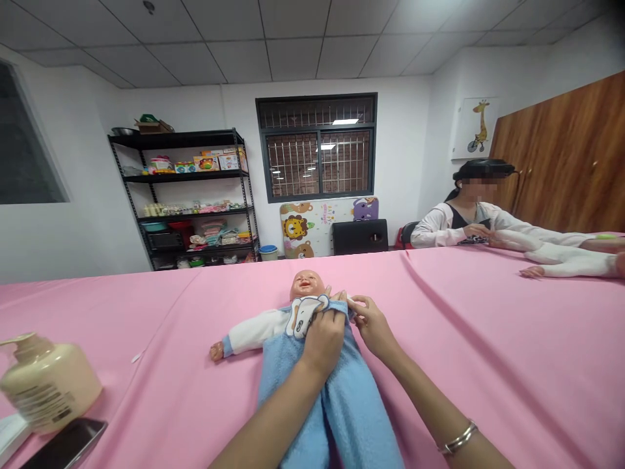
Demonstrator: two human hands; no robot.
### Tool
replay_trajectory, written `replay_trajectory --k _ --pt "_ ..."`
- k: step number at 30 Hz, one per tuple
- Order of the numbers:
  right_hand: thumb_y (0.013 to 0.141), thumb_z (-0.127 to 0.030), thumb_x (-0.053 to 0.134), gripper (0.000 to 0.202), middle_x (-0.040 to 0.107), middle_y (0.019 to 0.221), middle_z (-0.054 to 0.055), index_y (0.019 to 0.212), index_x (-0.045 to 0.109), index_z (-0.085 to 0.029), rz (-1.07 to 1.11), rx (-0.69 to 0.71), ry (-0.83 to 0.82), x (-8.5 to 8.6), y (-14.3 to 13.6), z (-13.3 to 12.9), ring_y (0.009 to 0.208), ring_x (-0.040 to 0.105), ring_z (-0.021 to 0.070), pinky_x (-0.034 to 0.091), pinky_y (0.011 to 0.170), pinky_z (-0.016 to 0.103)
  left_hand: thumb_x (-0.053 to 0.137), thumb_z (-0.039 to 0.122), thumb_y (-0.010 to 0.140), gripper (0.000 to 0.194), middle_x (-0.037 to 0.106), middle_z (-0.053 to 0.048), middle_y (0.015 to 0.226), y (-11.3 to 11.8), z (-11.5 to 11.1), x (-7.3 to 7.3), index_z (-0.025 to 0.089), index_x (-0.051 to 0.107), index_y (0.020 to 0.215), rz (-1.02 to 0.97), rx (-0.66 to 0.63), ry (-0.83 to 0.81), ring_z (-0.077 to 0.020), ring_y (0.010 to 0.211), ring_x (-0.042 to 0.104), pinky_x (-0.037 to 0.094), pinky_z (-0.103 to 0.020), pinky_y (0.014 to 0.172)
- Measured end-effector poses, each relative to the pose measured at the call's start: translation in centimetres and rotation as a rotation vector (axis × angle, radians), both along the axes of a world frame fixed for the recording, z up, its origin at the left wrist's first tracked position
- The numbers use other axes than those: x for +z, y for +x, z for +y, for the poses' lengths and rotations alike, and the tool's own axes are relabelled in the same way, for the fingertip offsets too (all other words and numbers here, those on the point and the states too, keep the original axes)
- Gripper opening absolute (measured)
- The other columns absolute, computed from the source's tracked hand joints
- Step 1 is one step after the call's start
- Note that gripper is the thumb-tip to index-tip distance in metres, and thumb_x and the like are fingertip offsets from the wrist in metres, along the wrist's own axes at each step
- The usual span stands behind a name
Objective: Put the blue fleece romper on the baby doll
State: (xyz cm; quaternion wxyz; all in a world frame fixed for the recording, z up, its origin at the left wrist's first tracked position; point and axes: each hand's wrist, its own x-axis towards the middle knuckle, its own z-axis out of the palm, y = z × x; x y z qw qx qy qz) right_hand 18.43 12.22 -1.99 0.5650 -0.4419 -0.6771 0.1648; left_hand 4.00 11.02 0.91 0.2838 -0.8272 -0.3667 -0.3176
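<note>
A baby doll (306,284) lies face up on the table, head pointing away from me. It wears light blue fleece overalls (364,404) with a white bear face on the bib, over a white top with a blue cuff (258,332). My left hand (325,339) is closed on the bib's upper edge, its fingertips partly tucked behind the blue cloth. Beside it, at the doll's shoulder on the right, my right hand (374,329) pinches the clothing between thumb and fingers. The doll's arm on that side is hidden by my hands.
Pink cloth (161,391) covers the table. A pump bottle (49,384) and a dark phone (66,446) are at the near left. Across the table on the right sits a person (454,221) holding another doll (551,254) in white. Shelves (183,176) stand against the back wall.
</note>
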Motion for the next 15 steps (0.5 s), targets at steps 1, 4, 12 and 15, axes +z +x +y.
replay_trajectory --k 1,4,12,15 --pt "0.069 -0.009 0.037 0.05 0.048 0.11 0.007 0.11 0.061 -0.026 0.059 0.054 0.002 0.1 -0.2 0.0 0.078 0.054 0.013 0.051 0.067 0.029 0.04 0.011 0.086 0.048 0.047 -0.015 0.129 0.0 0.0 0.0 0.008 0.032 0.133 -0.011 0.013 0.007 -0.0221 0.125 0.037 0.038 -0.034 0.1" --pt "0.063 -0.012 0.042 0.046 0.051 0.112 0.007 0.103 0.063 -0.024 0.208 0.161 -0.039 0.6 -0.6 -0.2 0.079 0.054 0.0141 0.05 0.065 0.03 0.044 0.013 0.085 0.048 0.05 -0.016 0.126 0.0 0.0 0.2 0.008 0.034 0.132 -0.027 0.071 0.007 -0.0232 0.118 0.045 0.041 -0.035 0.096" --pt "0.059 -0.026 0.061 0.039 0.061 0.099 0.005 0.096 0.052 -0.019 0.631 0.249 -0.327 2.3 -0.8 -1.3 0.077 0.057 0.0144 0.046 0.073 0.032 0.047 0.023 0.086 0.053 0.047 -0.014 0.129 0.1 -0.7 1.0 0.022 0.031 0.136 0.065 0.171 -0.154 -0.0246 0.102 0.056 0.044 -0.037 0.085" --pt "0.061 -0.031 0.064 0.036 0.062 0.092 0.004 0.093 0.053 -0.018 0.664 0.293 -0.376 2.7 -0.9 -1.6 0.075 0.056 0.0138 0.044 0.072 0.03 0.052 0.027 0.083 0.059 0.054 -0.015 0.12 0.3 -0.9 1.8 0.025 0.029 0.137 0.106 0.2 -0.257 -0.0256 0.1 0.057 0.044 -0.036 0.082"
